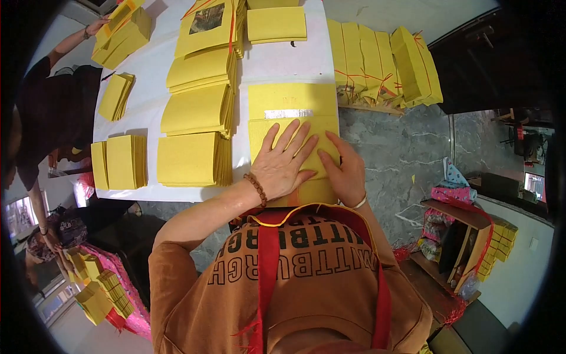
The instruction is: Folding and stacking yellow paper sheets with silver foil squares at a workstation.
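Before me at the table's near edge lies a yellow paper stack [259, 138] with a silver foil strip [288, 114] across its upper part. My left hand [282, 158] lies flat on the yellow paper just below the foil, fingers spread, a brown bead bracelet on its wrist. At the paper's right edge rests my right hand [346, 168], its thumb and forefinger apart on the surface. The other fingers of that hand are mostly hidden. The paper's lower end reaches close to my red apron strap [268, 265].
Several yellow paper stacks [194, 159] form a column left of my work. At the far left another person's hand [97, 25] touches a yellow bundle [124, 35]. Tied yellow bundles [368, 59] stand beyond the table's right edge. A wooden shelf unit [466, 215] stands at right.
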The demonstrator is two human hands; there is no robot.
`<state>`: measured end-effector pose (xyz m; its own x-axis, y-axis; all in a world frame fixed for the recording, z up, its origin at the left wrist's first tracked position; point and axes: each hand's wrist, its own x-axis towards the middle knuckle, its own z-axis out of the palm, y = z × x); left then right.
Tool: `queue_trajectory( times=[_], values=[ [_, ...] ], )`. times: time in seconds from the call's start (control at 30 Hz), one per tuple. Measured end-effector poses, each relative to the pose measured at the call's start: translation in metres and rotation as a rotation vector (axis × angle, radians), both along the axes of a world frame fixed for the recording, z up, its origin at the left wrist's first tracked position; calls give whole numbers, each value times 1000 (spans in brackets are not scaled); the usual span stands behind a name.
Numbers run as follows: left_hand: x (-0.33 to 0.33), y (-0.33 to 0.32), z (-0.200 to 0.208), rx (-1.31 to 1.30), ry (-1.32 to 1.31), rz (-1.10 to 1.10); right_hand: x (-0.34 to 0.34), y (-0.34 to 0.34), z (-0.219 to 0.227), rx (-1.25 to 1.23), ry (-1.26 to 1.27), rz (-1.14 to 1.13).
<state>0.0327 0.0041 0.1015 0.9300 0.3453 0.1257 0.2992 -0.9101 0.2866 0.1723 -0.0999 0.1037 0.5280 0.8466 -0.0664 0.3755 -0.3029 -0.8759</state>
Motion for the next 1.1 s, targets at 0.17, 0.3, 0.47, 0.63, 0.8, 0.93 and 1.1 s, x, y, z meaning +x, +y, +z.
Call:
queue_trajectory(
  times=[0.17, 0.3, 0.47, 0.63, 0.8, 0.93, 1.1],
  values=[
    [-4, 1, -6, 15, 40, -9, -3, 12, 12, 215, -900, 375],
    [-3, 9, -3, -108, 77, -12, -12, 27, -5, 163, -708, 726],
    [-14, 19, -12, -578, -259, 144, -18, 29, -28, 35, -449, 526],
    [-27, 20, -10, -1338, -953, 201, -25, 32, -25, -51, -851, 651],
    [-41, 5, -20, -110, -97, 99, -18, 24, -33, -77, -928, 646],
    [-44, 5, -15, -104, -51, 129, -20, 27, -35, -90, -1031, 639],
    [-45, 9, 7, 7, -48, 108, -20, 29, -27, -54, -948, 620]
  ],
)
